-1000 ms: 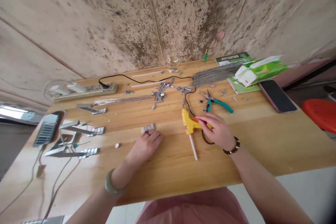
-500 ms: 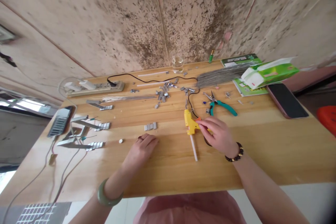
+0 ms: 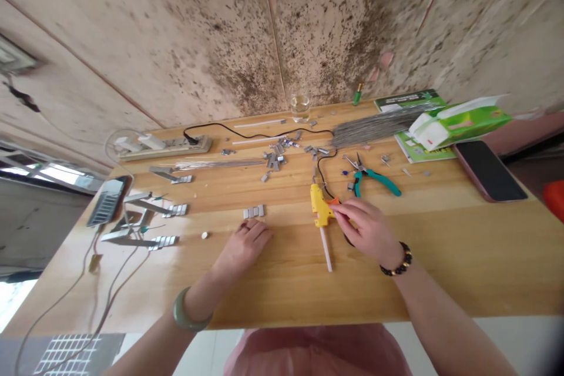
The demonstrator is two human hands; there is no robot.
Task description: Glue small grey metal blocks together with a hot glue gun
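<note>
My right hand [image 3: 368, 229] pinches the handle of a yellow glue gun [image 3: 318, 202] with an orange trigger. The gun lies on the wooden table [image 3: 291, 282], its nozzle pointing away from me and a white glue stick [image 3: 326, 249] sticking out of its back. My left hand [image 3: 247, 244] rests palm down on the table with its fingers lying flat. Just beyond those fingertips sits a short row of small grey blocks [image 3: 254, 211]. A small white disc [image 3: 205, 235] is to the left of this hand.
Teal-handled pliers [image 3: 379, 181], a wire bundle [image 3: 379, 124], a phone [image 3: 489, 170] and a tissue pack [image 3: 462, 123] lie to the right. Loose grey pieces [image 3: 275, 160] and a glass [image 3: 300, 108] stand beyond. Left are grey bent stands [image 3: 150, 204], a power strip [image 3: 171, 147] and cables.
My left hand has slid slightly to the right, below the grey blocks. My right hand keeps its hold on the glue gun. The view has shifted a little.
</note>
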